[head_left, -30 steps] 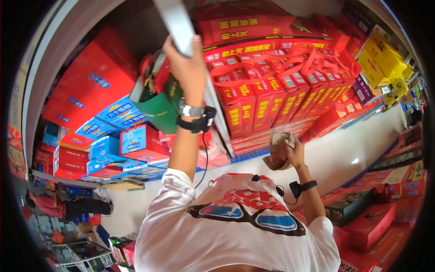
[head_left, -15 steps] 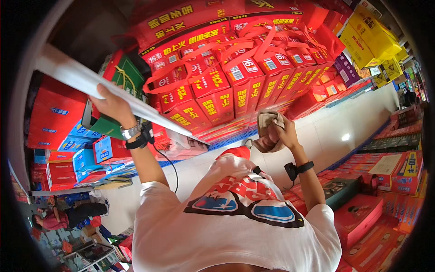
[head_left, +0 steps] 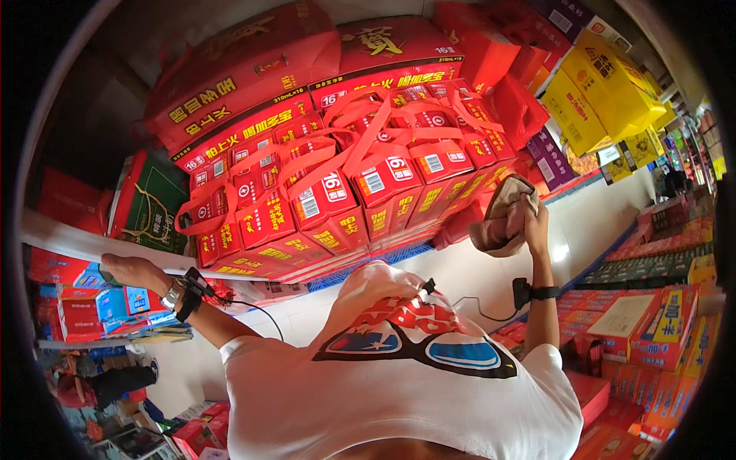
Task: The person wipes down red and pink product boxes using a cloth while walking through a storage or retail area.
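A crumpled brown cloth (head_left: 500, 224) hangs from my right hand (head_left: 534, 218), whose fingers are closed on it. It is held in front of the stacked red drink cartons (head_left: 330, 192), toward their right end. My left hand (head_left: 136, 272) reaches out to the left with its fingers stretched and nothing visible in them. It lies at the edge of a white shelf panel (head_left: 92, 249); whether it presses on the panel I cannot tell. Red ribbon handles (head_left: 368, 138) loop over the carton tops. Beyond my left hand stands a green box (head_left: 157, 207) with a tan cord.
Larger red cartons (head_left: 238, 69) stand at the back. Yellow boxes (head_left: 602, 88) and a purple box (head_left: 550, 157) are at the right. More red boxes (head_left: 636, 330) fill the right side. A pale tiled floor (head_left: 307, 314) runs below. Another person (head_left: 100, 387) is at the lower left.
My left hand has moved left and down along the white panel. My right hand has shifted right with the brown cloth. The view has turned, and the cartons appear farther left and lower.
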